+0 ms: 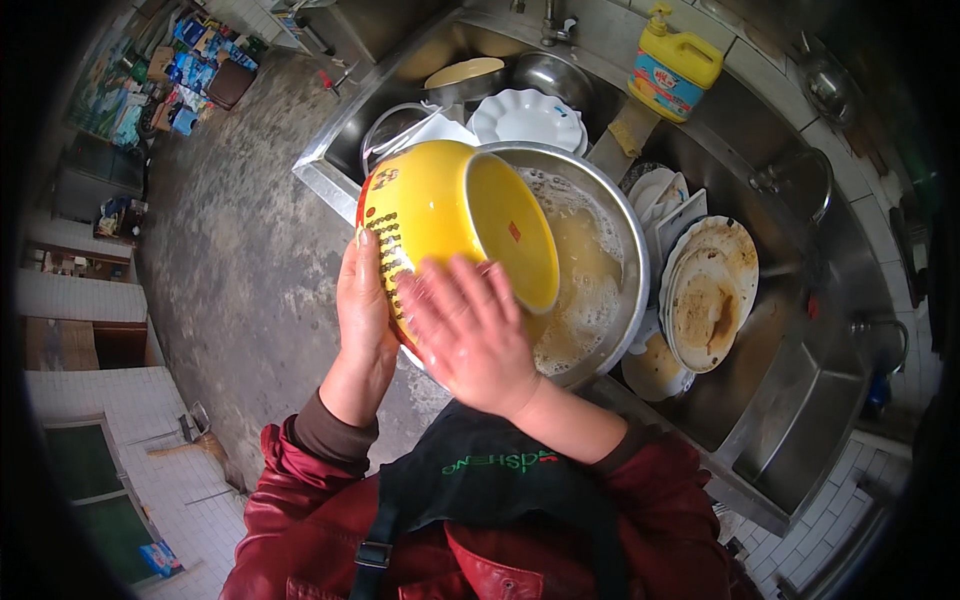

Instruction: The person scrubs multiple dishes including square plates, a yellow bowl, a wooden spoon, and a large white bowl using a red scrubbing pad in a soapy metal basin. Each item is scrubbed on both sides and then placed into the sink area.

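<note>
A large yellow bowl (435, 202) with a red rim and dark printed marks is tipped on its side, its base facing right. My left hand (365, 300) grips it by the rim, thumb on the outer wall and the other fingers hidden behind. Against the lower outside of the bowl lies my right hand (472, 337), flat and blurred, fingers apart. Whether something thin is under that palm cannot be seen. Just beyond the bowl's base is a round metal basin (637, 277) holding cloudy, sudsy water (581, 255).
White scalloped plates (525, 120) and metal bowls (555, 75) fill the far sink compartment. Stained plates (712, 292) are stacked in the right compartment of the steel sink (780, 390). A yellow pump jug (675, 71) stands behind, near a tap (553, 30). Concrete floor (247, 187) stretches left.
</note>
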### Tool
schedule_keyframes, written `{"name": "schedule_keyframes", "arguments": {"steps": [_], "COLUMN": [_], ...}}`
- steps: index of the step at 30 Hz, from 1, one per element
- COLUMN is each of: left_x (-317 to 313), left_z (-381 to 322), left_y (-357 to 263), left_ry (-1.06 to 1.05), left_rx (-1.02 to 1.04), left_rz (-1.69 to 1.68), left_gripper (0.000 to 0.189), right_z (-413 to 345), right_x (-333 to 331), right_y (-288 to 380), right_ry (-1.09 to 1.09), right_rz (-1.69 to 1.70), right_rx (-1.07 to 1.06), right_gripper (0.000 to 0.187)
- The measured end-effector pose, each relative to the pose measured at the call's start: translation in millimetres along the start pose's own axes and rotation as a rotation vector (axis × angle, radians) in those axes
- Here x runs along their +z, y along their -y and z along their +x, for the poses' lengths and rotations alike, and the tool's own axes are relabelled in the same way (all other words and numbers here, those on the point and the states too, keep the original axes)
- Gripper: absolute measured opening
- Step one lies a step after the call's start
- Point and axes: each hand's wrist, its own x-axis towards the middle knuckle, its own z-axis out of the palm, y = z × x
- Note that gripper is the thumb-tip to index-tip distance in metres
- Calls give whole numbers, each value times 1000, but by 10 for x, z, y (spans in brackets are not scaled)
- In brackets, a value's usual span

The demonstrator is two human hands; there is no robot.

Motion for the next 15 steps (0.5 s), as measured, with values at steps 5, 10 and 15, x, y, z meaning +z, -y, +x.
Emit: {"name": "schedule_keyframes", "arguments": {"steps": [5,10,15], "left_x": [135,94,-168], "left_z": [-103,-147,-114], "left_y": [53,135,85], "left_ry": [-76,-125,-64], "left_rx": [-9,-36,-93], "left_rz": [-97,-62,-51], "left_gripper": [37,46,47], "right_z": [-669,-1127,-702], "right_x": [280,657,675], "right_y": [-113,-489,-1150], "right_ry": [-231,-592,-316], "right_rz": [-104,1372,1603], "right_rx": [-10,1045,1463], "right_gripper": [49,59,52]}}
